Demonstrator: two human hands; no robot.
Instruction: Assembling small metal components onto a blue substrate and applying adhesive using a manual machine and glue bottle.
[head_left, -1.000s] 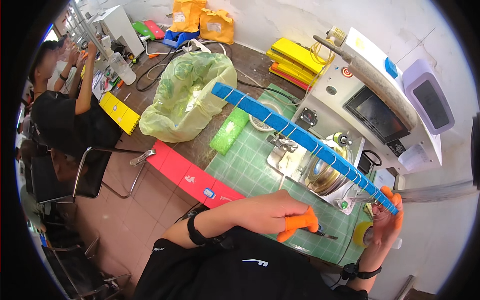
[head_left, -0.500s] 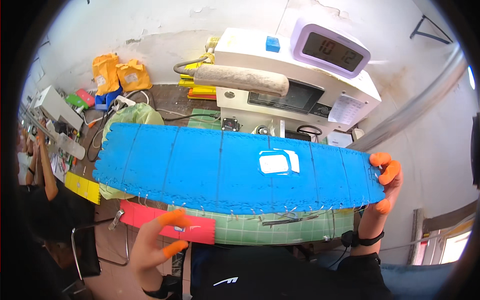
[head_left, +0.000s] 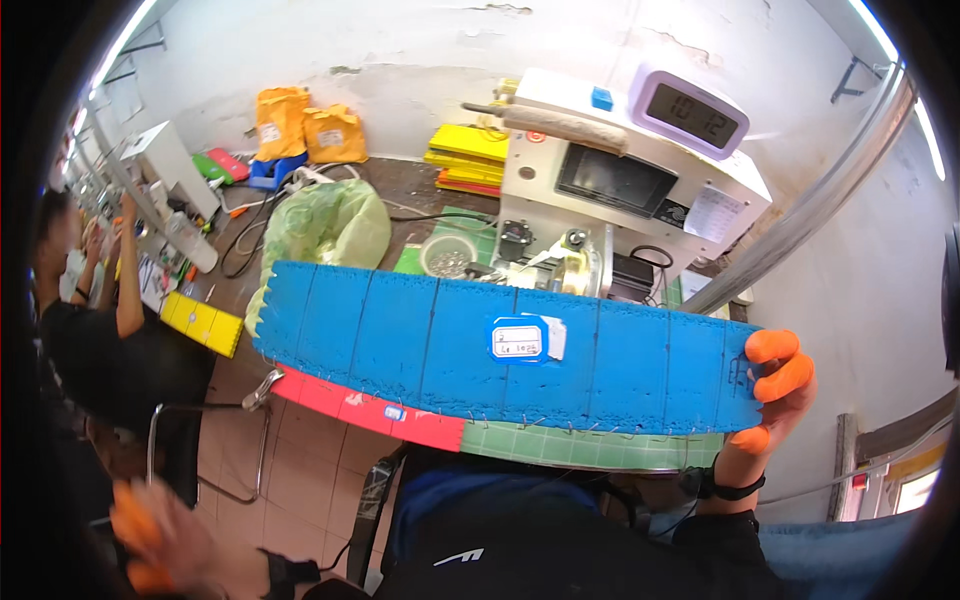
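A long blue foam board (head_left: 460, 345) with toothed short ends, dark cross lines and a white label spans the middle of the view. Small thin wire pieces hang along its near edge. My right hand (head_left: 785, 390), with orange fingertip covers, grips the board's right end, thumb below and fingers above. Away from the board, at the lower left, is my left hand (head_left: 170, 535), also with orange fingertip covers. Motion smears its fingers, and I see no object in them. Beneath the blue board, a red foam board (head_left: 370, 410) and a green gridded mat (head_left: 600, 450) show partly.
Behind the board stand a white machine (head_left: 535, 150) with a screen, a purple clock (head_left: 690, 112), a bowl of small metal pieces (head_left: 449, 258) and a greenish bag (head_left: 335, 215). Yellow boards (head_left: 465, 145) are stacked farther back. Another person (head_left: 120, 300) sits at left.
My left hand has moved from beside the red board down and left, away from the boards. My right hand still holds the blue board; the bowl behind it has come into view.
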